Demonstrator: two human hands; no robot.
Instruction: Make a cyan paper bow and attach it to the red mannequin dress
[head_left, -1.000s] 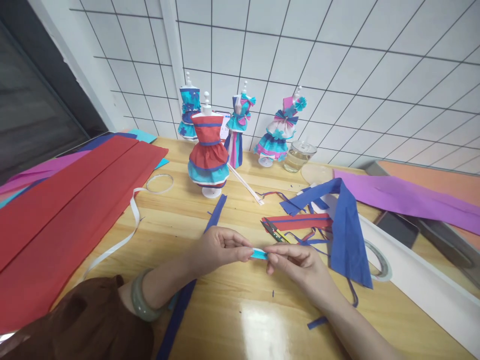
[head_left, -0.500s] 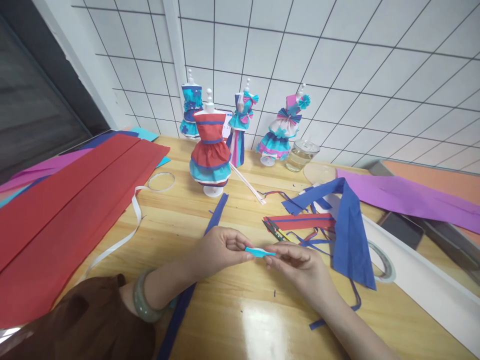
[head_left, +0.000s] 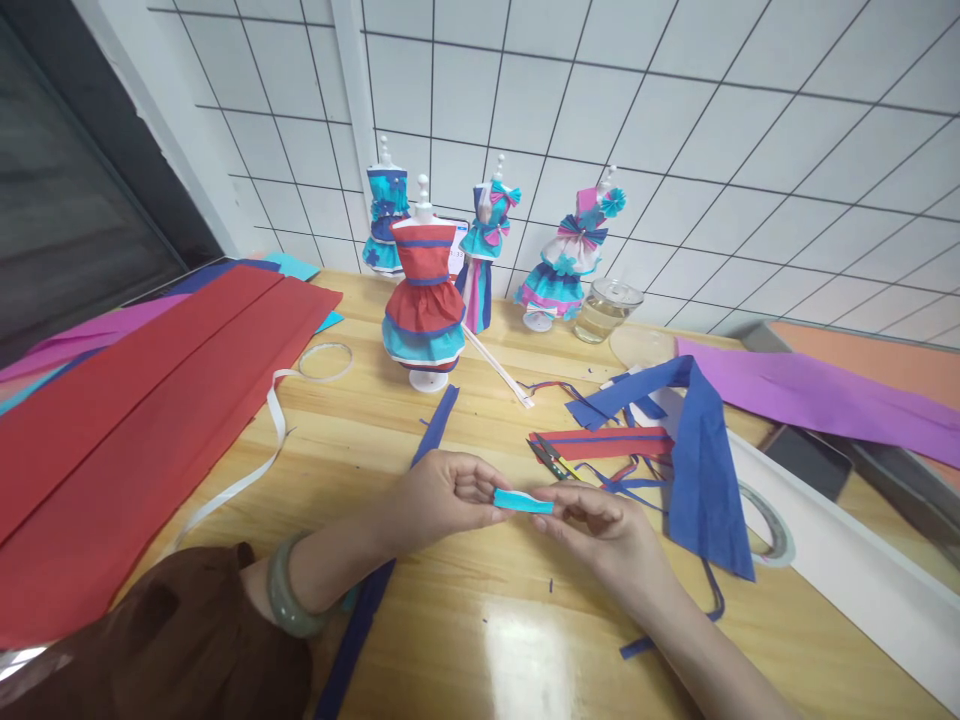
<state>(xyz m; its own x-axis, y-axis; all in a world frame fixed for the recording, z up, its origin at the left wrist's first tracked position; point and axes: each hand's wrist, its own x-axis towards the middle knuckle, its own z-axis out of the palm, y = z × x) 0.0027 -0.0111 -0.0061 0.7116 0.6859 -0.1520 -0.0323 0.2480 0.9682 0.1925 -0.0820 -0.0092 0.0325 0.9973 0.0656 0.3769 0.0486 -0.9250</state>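
Note:
Between my two hands a small folded turquoise strip with a white edge is held level above the table. My left hand pinches its left end, and my right hand has the right end between thumb and fingers. Behind them, small scissors with dark blades lie by a red strip with a blue line. Farther back stands a mini dress form in a red and turquoise dress. A long blue strip runs under my left forearm.
More dressed forms and a glass of liquid stand by the tiled wall. Red sheets and a white ribbon lie left. To the right are blue pieces, a tape roll, a phone and a purple sheet.
The turquoise strip has tilted slightly, so more of its flat face shows. Both hands keep hold of it and have hardly moved.

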